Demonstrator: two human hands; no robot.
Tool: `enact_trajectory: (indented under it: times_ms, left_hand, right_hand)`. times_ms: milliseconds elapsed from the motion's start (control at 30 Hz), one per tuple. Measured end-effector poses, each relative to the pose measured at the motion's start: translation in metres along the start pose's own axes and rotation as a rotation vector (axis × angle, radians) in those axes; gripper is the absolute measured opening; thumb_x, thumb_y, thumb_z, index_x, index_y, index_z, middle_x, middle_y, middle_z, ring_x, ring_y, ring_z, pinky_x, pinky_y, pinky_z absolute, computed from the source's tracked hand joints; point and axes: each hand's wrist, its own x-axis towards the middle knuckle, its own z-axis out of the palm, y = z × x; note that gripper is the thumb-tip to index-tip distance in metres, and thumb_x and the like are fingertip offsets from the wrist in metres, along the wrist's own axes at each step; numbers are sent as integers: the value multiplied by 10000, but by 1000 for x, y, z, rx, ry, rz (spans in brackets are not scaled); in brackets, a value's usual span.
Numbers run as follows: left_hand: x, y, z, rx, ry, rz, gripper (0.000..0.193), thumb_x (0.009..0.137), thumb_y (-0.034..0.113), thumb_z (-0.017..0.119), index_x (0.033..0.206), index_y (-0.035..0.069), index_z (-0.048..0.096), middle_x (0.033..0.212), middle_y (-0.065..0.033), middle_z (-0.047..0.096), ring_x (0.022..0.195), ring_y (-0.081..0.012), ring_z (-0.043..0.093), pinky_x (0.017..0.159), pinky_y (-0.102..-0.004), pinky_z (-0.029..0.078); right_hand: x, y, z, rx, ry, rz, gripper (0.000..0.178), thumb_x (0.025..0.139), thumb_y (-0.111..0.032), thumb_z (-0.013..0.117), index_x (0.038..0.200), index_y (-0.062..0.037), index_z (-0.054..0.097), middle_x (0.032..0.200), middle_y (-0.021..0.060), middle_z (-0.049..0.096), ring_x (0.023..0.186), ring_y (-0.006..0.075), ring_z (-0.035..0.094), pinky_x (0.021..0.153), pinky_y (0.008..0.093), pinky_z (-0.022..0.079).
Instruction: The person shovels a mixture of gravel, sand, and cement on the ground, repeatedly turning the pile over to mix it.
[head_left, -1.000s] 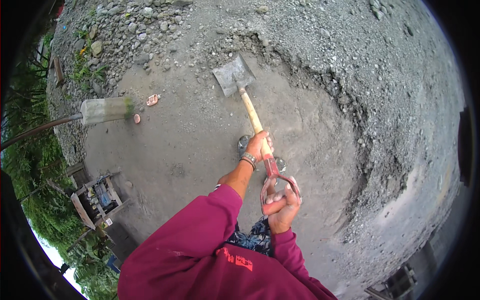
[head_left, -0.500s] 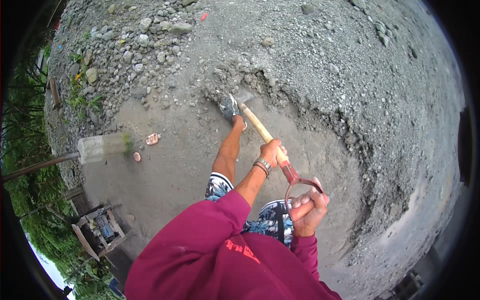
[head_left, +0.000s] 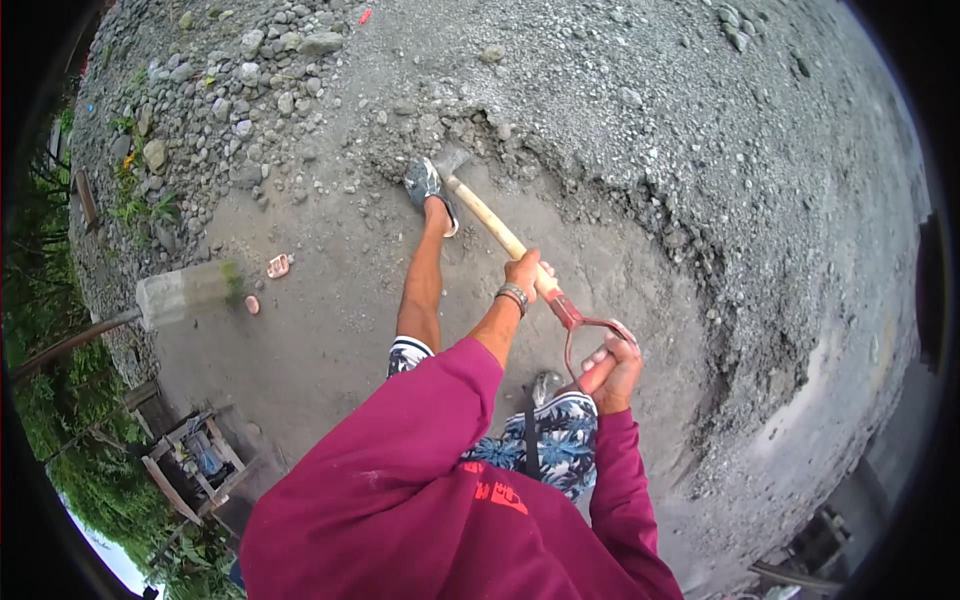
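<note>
A shovel (head_left: 487, 210) with a pale wooden shaft and a red D-shaped handle slants from near my body toward the gravel bank. My left hand (head_left: 525, 273), with a watch at the wrist, is wrapped round the lower shaft just below the red socket. The handle's crossbar is gripped by my right hand (head_left: 614, 372). The grey blade (head_left: 452, 160) lies low at the foot of the bank, its tip partly hidden in the gravel. Right beside the blade stands my left shoe (head_left: 424, 180), dark and patterned.
A crumbly gravel bank (head_left: 660, 215) curves from ahead round to the right. Loose stones (head_left: 250, 100) lie at upper left. On the left are a concrete block (head_left: 185, 293) with a pole, pink slippers (head_left: 278, 266) and a wooden frame (head_left: 195, 463). My right shoe (head_left: 546, 385) shows below the handle.
The view has shifted, so the ground appears farther left and up. Both hands keep their holds on the shovel, its blade still by my left shoe. My right shoe has come into sight.
</note>
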Motion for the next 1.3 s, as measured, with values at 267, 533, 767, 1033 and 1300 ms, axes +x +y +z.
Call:
enact_trajectory:
  times_ms: [267, 533, 767, 1033, 1300]
  left_hand:
    - [65, 1, -49, 492, -231, -148, 507, 825, 408, 622, 1170, 50, 524, 1040, -166, 618, 895, -315, 624, 729, -483, 519]
    - [194, 94, -54, 86, 163, 20, 307, 800, 237, 700, 887, 16, 506, 708, -87, 569, 544, -224, 577, 543, -400, 530]
    - [231, 78, -14, 165, 333, -69, 139, 826, 114, 610, 862, 33, 503, 686, -74, 540, 515, -205, 540, 488, -419, 514]
    - [263, 160, -65, 163, 197, 74, 144, 827, 136, 618, 826, 53, 500, 665, -63, 509, 540, -204, 524, 518, -431, 485]
    - [112, 131, -74, -231, -64, 147, 137, 821, 134, 602, 780, 107, 474, 643, -18, 459, 561, -177, 484, 592, -384, 460]
  right_hand:
    - [80, 69, -131, -312, 412, -80, 207, 793, -112, 573, 972, -10, 569, 606, 42, 493, 469, 147, 499, 375, 293, 440]
    - [57, 88, -46, -292, 686, 107, 82, 820, -109, 576, 793, -33, 559, 568, 34, 485, 418, 157, 482, 364, 288, 387]
    - [123, 97, -95, -354, 736, 97, 104, 839, -105, 545, 810, -32, 613, 572, 22, 471, 422, 154, 468, 361, 300, 378]
    - [170, 174, -61, -208, 518, -45, 59, 789, -33, 586, 767, -35, 531, 568, 51, 511, 411, 155, 488, 363, 295, 385]
    - [111, 61, -112, -356, 222, -321, 143, 761, -38, 600, 839, -29, 480, 590, 65, 550, 428, 150, 524, 388, 268, 424]
